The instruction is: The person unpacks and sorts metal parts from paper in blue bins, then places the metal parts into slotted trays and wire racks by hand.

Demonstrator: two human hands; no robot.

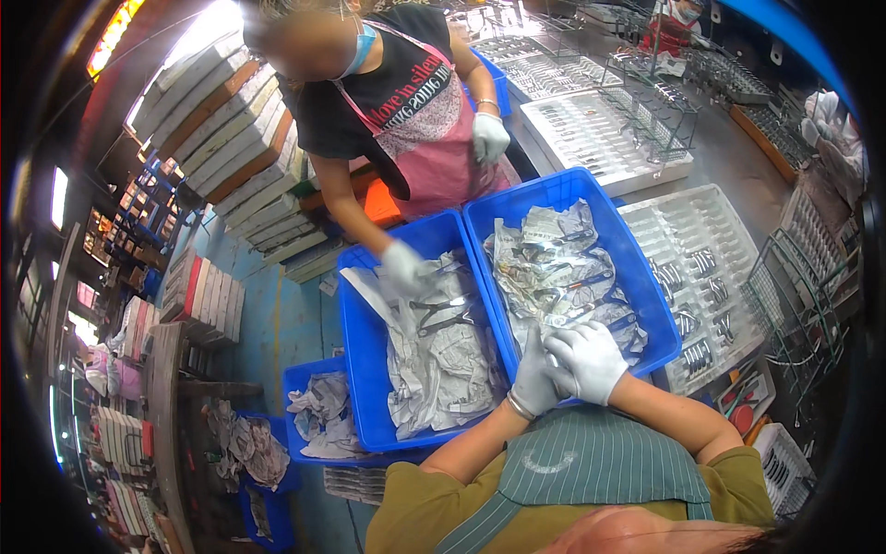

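Observation:
My left hand [533, 377] and my right hand [588, 361], both in pale work gloves, meet at the near edge of the right blue bin [666, 325]. The right hand's fingers are closed over the left hand's fingers. One digit of my left hand points up; its other fingers are mostly hidden. Whether anything small lies between the hands does not show. Beyond them in this bin lie crumpled newspaper [544, 231] and shiny metal tools [591, 282], their kind unclear. The left blue bin [355, 369] holds newspaper sheets [434, 379] and a scissor-like metal tool [448, 314].
A co-worker in a pink apron [443, 157] reaches a gloved hand [403, 268] into the left bin. White trays [637, 222] of metal parts stand right, near a wire rack [784, 277]. Stacked boards [231, 129] rise left. A lower blue bin [297, 379] holds paper.

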